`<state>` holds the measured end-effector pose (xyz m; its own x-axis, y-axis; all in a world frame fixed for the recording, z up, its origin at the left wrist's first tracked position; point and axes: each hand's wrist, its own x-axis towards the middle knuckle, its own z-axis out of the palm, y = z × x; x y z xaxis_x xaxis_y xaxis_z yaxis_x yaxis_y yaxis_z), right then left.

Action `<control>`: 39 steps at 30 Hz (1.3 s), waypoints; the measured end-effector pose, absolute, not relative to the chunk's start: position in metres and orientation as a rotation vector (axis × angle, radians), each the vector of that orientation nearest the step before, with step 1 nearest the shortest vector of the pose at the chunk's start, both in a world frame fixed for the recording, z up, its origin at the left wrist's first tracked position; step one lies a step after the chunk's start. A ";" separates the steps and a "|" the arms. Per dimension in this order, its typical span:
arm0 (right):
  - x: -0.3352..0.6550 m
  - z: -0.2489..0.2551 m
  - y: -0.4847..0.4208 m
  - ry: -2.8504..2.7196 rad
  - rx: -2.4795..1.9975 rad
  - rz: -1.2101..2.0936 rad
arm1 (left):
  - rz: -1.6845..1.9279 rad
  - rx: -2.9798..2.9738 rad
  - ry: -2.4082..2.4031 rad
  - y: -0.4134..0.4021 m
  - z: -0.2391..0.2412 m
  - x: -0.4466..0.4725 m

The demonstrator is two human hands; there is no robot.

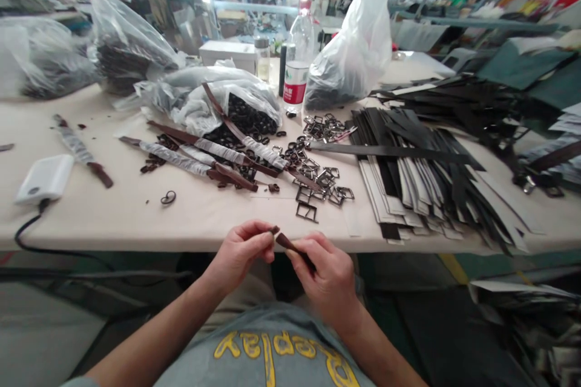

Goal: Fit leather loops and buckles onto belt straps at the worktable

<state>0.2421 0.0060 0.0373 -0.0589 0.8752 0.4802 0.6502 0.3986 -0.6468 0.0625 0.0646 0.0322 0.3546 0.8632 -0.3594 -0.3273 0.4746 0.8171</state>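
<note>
Lower centre of frame | our left grip (242,252) pinches a small brown piece (274,230) | our right grip (330,270) clasps a brown strip (285,242)

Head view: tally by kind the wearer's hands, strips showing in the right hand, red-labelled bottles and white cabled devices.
Wearer's hands: 2 (left hand, right hand)
Brown strip in the right hand: 1
Red-labelled bottle: 1
White cabled device: 1
Total: 5
</note>
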 end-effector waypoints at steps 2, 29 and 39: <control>0.244 0.037 0.007 -1.768 -1.324 0.283 | 0.836 0.716 0.904 0.064 0.029 0.063; 0.242 0.013 0.004 -1.878 -1.303 0.308 | 0.871 0.754 0.945 0.056 0.013 0.062; 0.239 0.014 0.000 -1.981 -1.352 0.099 | 0.809 0.759 0.963 0.050 0.011 0.064</control>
